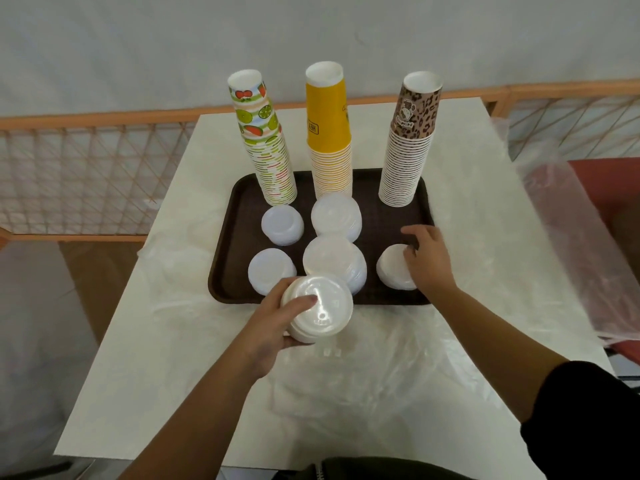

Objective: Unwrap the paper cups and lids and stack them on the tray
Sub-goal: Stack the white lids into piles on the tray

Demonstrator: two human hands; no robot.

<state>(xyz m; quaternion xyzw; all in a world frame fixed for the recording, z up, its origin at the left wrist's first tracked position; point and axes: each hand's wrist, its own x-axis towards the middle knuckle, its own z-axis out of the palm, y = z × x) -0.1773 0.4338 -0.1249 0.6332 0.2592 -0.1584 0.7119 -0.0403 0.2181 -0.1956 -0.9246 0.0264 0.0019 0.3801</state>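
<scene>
Fingers (304, 301) of left hand (266, 327) curled round a lid stack (317, 313), thumb across the top lid, held low-centre of frame just off the near rim of the brown tray (225, 271). Stack axis tilted toward camera, top face showing. Free tray spot lies up and right of that grip, between centre lid pile (334, 263) and right lid pile (394, 268); left hand nearer to it, judging by reach. Right hand (427, 261), mid-right of frame, fingers loosely spread, resting on right lid pile, not clearly gripping. Behind, upper centre: fruit-print cups (272, 150), yellow cups (330, 136), leopard cups (408, 140), all upside-down on tray. Clear wrap (346, 375) on table hard to outline; lid count per pile can't tell; hand covers part of right pile.
</scene>
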